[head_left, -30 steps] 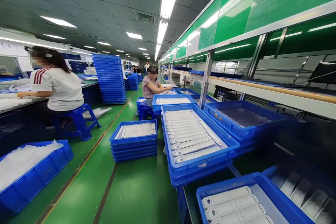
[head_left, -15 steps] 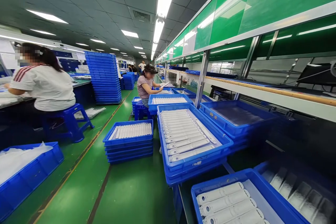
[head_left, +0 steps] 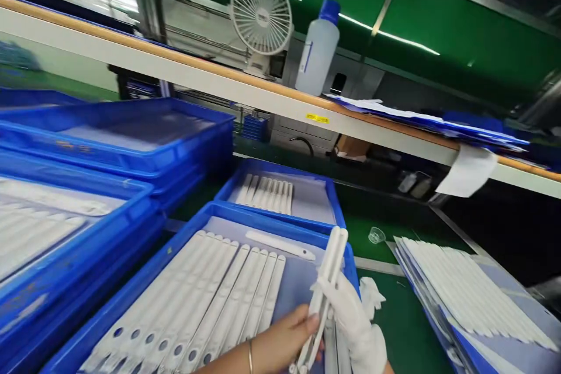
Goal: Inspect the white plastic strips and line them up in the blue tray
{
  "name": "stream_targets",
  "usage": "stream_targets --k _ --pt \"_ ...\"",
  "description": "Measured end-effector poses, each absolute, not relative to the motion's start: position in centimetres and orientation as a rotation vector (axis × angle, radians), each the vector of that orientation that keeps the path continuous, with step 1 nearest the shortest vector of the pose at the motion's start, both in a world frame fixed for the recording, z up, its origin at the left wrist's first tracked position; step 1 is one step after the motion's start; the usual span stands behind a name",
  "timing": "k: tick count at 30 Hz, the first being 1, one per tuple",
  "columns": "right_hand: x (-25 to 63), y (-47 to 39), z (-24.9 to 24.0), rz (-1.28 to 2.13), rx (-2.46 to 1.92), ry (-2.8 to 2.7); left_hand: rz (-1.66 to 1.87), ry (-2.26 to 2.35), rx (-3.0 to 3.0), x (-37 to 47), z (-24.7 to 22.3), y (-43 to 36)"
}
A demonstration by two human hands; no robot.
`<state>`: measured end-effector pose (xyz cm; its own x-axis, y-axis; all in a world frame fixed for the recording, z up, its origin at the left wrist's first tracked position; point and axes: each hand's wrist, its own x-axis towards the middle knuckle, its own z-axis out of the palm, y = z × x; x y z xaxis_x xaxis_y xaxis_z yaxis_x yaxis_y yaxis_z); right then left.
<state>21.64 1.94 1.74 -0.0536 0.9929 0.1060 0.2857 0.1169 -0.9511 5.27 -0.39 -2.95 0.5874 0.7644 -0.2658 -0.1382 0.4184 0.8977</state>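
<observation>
My left hand, bare with a bangle at the wrist, is closed on the lower part of a pair of long white plastic strips. In a white glove, my right hand grips the same strips higher up, its fingers wrapped round them. The strips stand tilted upward over the right side of a blue tray. Inside that tray lies a row of similar white strips, several with a round hole near one end. One single strip lies crosswise at the tray's far side.
Behind is another blue tray with more strips. At right lies a stack of white strips on sheets; a small clear cup sits nearby. Stacked blue trays stand left. A shelf above carries a fan and a bottle.
My view has swung from the aisle and its seated people to the right, onto the workbench. Both my hands, out of sight before, now show with the white strips in them.
</observation>
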Motion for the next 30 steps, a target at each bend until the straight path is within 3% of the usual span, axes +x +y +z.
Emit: stream_targets --k 4,11,30 --pt "21.3 2.1 2.0 1.119 -1.232 -1.595 0.695 0.638 0.968 4.8 -1.8 0.1" --pt "21.7 2.7 0.7 1.054 -1.328 -1.589 0.74 0.844 1.032 4.8 -1.2 0.6" --pt "21.2 3.2 4.9 1.129 -1.158 -1.601 0.695 0.841 1.034 4.9 -1.4 0.5"
